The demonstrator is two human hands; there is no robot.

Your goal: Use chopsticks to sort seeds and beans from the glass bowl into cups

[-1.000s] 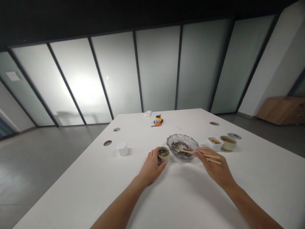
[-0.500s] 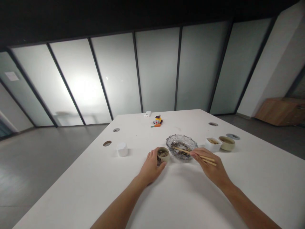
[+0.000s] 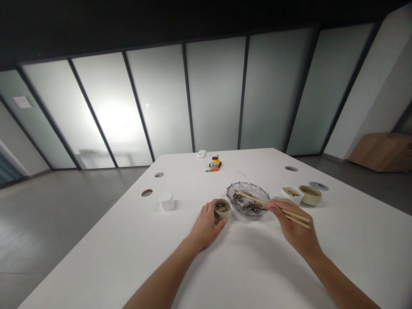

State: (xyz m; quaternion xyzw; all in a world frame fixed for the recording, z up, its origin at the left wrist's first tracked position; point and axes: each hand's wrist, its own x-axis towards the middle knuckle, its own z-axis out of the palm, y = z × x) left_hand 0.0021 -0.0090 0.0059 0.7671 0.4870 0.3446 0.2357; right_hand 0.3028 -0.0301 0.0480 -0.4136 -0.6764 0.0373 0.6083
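The left hand [image 3: 206, 225] grips a small round cup [image 3: 222, 209], partly filled; the right hand [image 3: 294, 227] pinches wooden chopsticks [image 3: 273, 208] in the clear glass bowl [image 3: 247, 199], where dark bits remain.

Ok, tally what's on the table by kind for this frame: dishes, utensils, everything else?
Round beige cups: 2 (one at the left hand, one far right)
Glass bowl: 1
White square dish: 1
Chopsticks, a pair in the right hand: 1
White tub: 1
Toys: 1 cluster
Flat white device: 1
Total: 8
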